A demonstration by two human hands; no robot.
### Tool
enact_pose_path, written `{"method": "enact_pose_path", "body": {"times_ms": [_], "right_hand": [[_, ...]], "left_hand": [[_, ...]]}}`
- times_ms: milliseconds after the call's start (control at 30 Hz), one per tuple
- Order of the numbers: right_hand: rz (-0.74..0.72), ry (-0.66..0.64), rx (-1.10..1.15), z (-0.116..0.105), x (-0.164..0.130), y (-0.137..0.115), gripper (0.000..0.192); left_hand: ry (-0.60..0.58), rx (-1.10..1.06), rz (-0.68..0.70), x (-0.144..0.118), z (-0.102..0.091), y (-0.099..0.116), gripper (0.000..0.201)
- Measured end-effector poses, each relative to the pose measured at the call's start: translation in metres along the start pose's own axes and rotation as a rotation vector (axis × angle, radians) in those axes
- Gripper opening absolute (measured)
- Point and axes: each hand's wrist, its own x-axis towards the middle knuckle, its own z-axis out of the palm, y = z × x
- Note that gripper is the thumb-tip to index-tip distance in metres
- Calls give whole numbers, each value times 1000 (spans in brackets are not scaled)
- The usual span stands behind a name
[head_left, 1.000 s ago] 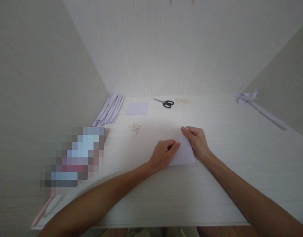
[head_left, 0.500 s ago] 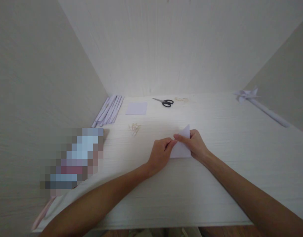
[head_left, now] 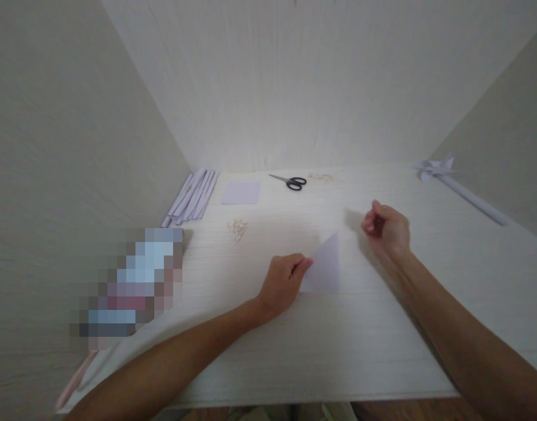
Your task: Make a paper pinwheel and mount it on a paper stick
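Observation:
A white paper folded into a triangle [head_left: 328, 269] stands out against the tabletop in front of me. My left hand [head_left: 283, 282] pinches its left edge between thumb and fingers. To the right of the paper and apart from it, my right hand [head_left: 388, 231] hovers over the table with its fingers curled into a loose fist. Nothing shows between those fingers. Left of the paper lies a small scatter of short, pale wooden bits [head_left: 238, 229].
Black-handled scissors [head_left: 293, 182] lie at the back, beside a thin pale tangle [head_left: 321, 177]. Left of them is a square paper sheet [head_left: 241, 193], then several rolled paper sticks [head_left: 193, 196]. A paper pinwheel [head_left: 437, 168] rests far right. A blurred packet [head_left: 137, 286] lies left.
My right hand has let go of the paper and moved to the right, its fingers curling. My left hand keeps its pinch, and the paper sits slightly lower.

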Motion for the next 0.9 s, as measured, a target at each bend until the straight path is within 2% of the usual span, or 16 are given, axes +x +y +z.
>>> {"method": "enact_pose_path", "body": {"times_ms": [67,167,233,433,633,767,900], "right_hand": [[-1,-60,-24,-1,-1,1,27],[85,-302,-92,5,-13,11,30],[106,-404,-138,8,-20,18,32],[73,-473,-206,5,-20,24,37],[34,-641,-422,15,-36,20,40],[-71,-656,-530,19,-41,15,39],[-144,-503,-507,12,-30,15,38]], "left_hand": [[33,-17,-18,0,0,-1,38],[62,-51,-43,3,3,-1,37],[45,-76,-55,5,4,-1,36],[-117,-136,-115,5,5,-2,35],[-79,-200,-131,7,6,0,32],[-56,-225,-129,7,4,0,33],[-80,-237,-150,5,2,1,33]]}}
